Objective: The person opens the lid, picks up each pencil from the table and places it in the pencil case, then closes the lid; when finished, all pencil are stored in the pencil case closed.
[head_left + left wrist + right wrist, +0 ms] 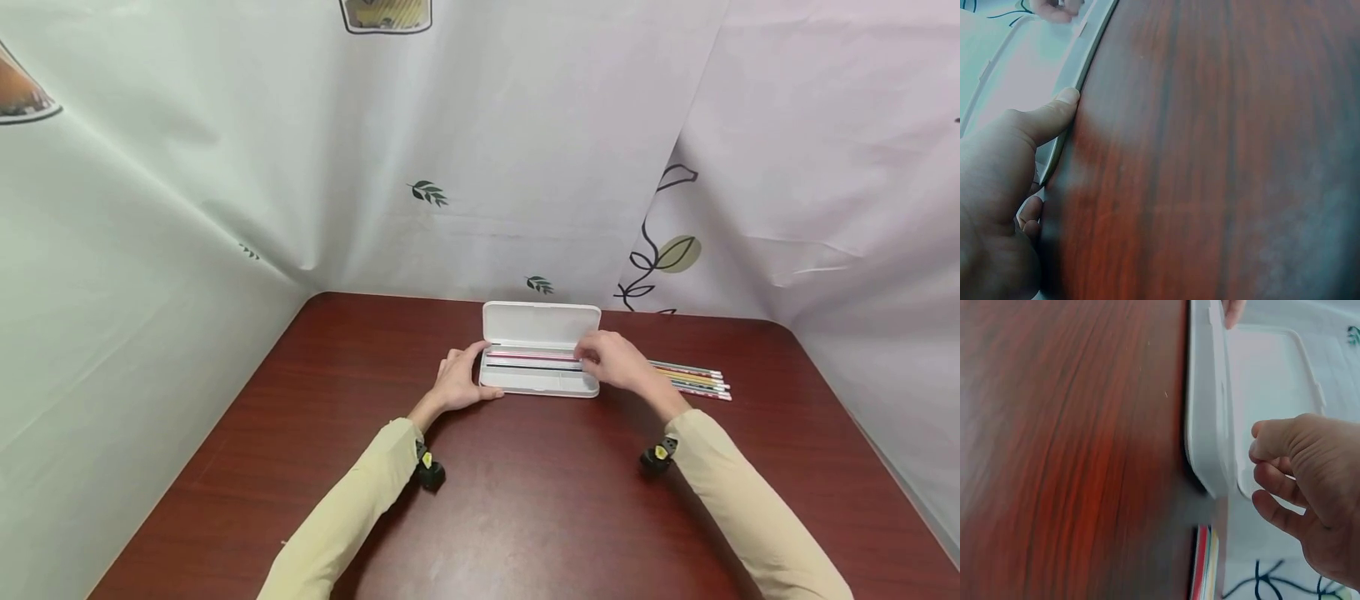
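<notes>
A white pencil case (pixel 540 392) lies on the table with its lid (pixel 542 323) raised. Inside are a pink pencil (pixel 528 356) and a dark pencil (pixel 534 367), lying lengthwise. My left hand (pixel 459 382) grips the case's left end, thumb along the front edge and fingers round the side. Over the right end of the case, my right hand (pixel 617 362) hovers with loosely bent fingers near the pencils' ends. In the right wrist view nothing shows between the fingertips (pixel 1260 449) of that hand.
Several coloured pencils (pixel 693 379) lie side by side to the right of the case, partly behind the right wrist. The dark red wooden table (pixel 525 500) ends at a white printed curtain (pixel 480 242) behind and at both sides.
</notes>
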Demonstrator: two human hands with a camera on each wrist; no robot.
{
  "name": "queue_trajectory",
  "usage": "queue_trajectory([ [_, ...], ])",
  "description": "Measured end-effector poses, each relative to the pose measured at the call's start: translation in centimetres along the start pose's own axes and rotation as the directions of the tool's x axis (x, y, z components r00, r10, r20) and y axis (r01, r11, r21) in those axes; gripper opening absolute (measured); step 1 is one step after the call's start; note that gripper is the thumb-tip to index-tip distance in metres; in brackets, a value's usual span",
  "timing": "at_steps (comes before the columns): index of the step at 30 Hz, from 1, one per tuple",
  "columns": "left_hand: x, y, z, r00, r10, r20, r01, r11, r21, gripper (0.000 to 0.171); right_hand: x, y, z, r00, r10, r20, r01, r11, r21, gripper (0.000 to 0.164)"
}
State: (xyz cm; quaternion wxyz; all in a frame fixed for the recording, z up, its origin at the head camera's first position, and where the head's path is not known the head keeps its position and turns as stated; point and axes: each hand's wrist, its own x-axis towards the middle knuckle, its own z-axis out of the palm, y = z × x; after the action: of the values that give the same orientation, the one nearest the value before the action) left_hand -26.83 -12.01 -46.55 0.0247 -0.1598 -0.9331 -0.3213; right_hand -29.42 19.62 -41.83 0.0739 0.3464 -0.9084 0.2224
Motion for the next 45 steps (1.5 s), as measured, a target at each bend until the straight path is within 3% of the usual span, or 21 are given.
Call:
queue_trajectory([
  [10,0.1,0.1,-0.4,1.0,-0.012,0.006,0.012,1.0,0.005,0.094,-5.8,3.5,-2.6,0.985,0.046,-0.166,-0.045,0.999,0.009,0.017],
  [17,0.2,0.2,-0.3,1.0,-0.001,-0.002,0.001,1.0,0.014,0.093,-10.3,5.4,-4.1,0.977,0.177,-0.115,-0.179,0.984,-0.007,0.016],
  [23,0.1,0.0,-0.2,1.0,-0.003,-0.004,0.003,1.0,0.01,0.093,-13.0,6.5,-4.8,0.968,0.214,-0.13,-0.221,0.974,-0.046,0.017],
  [31,0.1,-0.1,-0.1,1.0,0.0,-0.003,0.0,1.0,0.011,0.093,-14.8,7.5,-5.2,0.964,0.201,-0.172,-0.218,0.972,-0.085,0.02],
  [45,0.1,-0.2,0.1,1.0,0.007,-0.005,-0.007,1.0,0.01,0.093,-15.5,8.3,-4.8,0.963,0.213,-0.167,-0.23,0.969,-0.09,0.022],
])
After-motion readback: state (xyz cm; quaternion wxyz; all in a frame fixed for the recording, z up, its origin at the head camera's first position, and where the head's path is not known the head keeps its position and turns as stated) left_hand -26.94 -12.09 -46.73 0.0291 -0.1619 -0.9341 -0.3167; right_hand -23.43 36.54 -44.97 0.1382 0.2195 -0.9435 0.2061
